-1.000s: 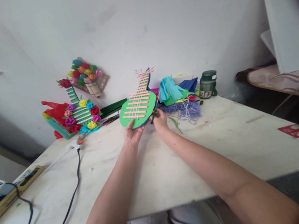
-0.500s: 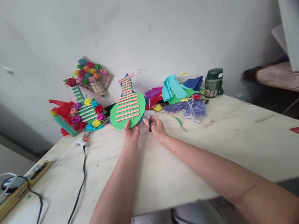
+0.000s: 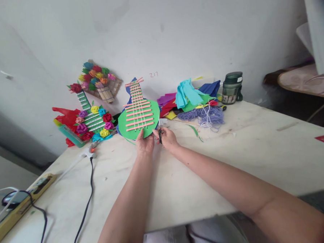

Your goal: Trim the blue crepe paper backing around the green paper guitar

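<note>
A green paper lute (image 3: pixel 122 122) with a blue backing, pink sticks and white strings stands tilted in front of me. My left hand (image 3: pixel 145 144) grips its bottom edge, thumb on the green face. Close beside it, my right hand (image 3: pixel 168 138) is closed around black-handled scissors (image 3: pixel 160 135), their blade pointing up along the lute's right edge. To the left, against the wall, leans a similar lute (image 3: pixel 94 122) ringed with paper flowers.
Coloured paper (image 3: pixel 187 94), purple yarn (image 3: pixel 214 116) and a green cup (image 3: pixel 232 88) sit at the back right. A green paper scrap (image 3: pixel 196 133) lies on the table. At left are a power strip (image 3: pixel 27 204), a black cable (image 3: pixel 87 201) and a glue gun (image 3: pixel 89 151).
The scissors in my right hand have moved left, up against the lute's lower right edge. The lute has tilted slightly leftward in my left hand.
</note>
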A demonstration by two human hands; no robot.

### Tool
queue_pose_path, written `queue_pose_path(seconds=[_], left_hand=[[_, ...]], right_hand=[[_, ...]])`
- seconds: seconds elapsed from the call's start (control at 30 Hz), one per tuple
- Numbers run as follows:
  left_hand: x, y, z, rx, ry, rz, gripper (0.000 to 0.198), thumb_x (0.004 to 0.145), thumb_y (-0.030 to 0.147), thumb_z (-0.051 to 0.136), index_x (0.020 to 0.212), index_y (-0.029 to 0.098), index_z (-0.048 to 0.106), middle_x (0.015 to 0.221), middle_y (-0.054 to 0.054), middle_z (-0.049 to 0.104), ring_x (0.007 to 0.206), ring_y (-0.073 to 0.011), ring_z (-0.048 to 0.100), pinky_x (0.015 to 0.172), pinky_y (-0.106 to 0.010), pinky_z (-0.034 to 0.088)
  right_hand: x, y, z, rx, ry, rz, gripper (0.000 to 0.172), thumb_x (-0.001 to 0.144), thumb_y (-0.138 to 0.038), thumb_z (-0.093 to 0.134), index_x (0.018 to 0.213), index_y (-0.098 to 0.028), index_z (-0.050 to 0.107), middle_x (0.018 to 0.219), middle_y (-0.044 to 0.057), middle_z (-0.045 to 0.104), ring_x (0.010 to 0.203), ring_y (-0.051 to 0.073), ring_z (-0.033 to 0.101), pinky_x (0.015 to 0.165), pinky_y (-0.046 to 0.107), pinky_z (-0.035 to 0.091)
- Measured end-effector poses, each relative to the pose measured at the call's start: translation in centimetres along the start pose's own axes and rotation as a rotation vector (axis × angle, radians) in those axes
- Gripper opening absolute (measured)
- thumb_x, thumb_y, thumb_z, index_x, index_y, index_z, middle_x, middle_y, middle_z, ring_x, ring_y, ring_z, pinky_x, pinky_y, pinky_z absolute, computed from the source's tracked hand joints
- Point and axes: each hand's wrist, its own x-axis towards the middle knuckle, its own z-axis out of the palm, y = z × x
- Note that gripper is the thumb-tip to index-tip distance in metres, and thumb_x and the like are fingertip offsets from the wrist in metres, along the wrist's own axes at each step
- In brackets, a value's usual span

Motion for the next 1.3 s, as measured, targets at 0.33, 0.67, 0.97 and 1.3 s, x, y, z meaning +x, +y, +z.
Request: queue_pose_path(seconds=[0.33,0.67,0.97,1.3], left_hand=[[-0.3,-0.5,0.1,-0.05,0.02,-0.058,0.041,0.088,0.009,0.036,0.124,0.02,0.052,0.102,-0.008,0.069,0.101,-0.0211,0.063,0.081,-0.035,0.055],[0.1,-0.8,-0.5,-0.023,0.014,-0.037,0.038,0.088,0.009,0.038,0.121,0.018,0.055,0.108,-0.009,0.067,0.103,-0.0204,0.062,0.084,-0.034,0.053],[0.3,-0.8,-0.8,-0.056,0.01,-0.033,0.04,0.087,0.008,0.039,0.123,0.02,0.054,0.112,-0.009,0.066,0.102,-0.0203,0.062,0.081,-0.033,0.055],[0.7,-0.9,-1.2,-0.075,0.014,-0.026,0.042,0.087,0.007,0.04,0.126,0.016,0.05,0.117,-0.012,0.063,0.11,-0.0219,0.058,0.09,-0.038,0.05]], right_hand=[[0.5,0.2,0.1,-0.03,0.033,0.058,0.026,0.07,-0.047,0.066,0.07,-0.022,0.058,0.052,-0.004,0.057,0.044,0.012,0.056,0.045,0.023,0.043],[0.0,-0.8,0.0,0.017,0.032,0.081,0.03,0.07,-0.05,0.065,0.066,-0.022,0.053,0.05,-0.005,0.054,0.037,0.012,0.052,0.039,0.022,0.04],[0.3,-0.4,0.0,-0.11,0.057,0.016,0.031,0.073,-0.049,0.062,0.065,-0.022,0.052,0.048,-0.005,0.051,0.035,0.011,0.05,0.041,0.023,0.041],[0.6,-0.6,-0.3,-0.179,-0.015,0.053,0.036,0.077,-0.054,0.055,0.07,-0.019,0.054,0.051,-0.003,0.055,0.038,0.011,0.055,0.043,0.021,0.041]])
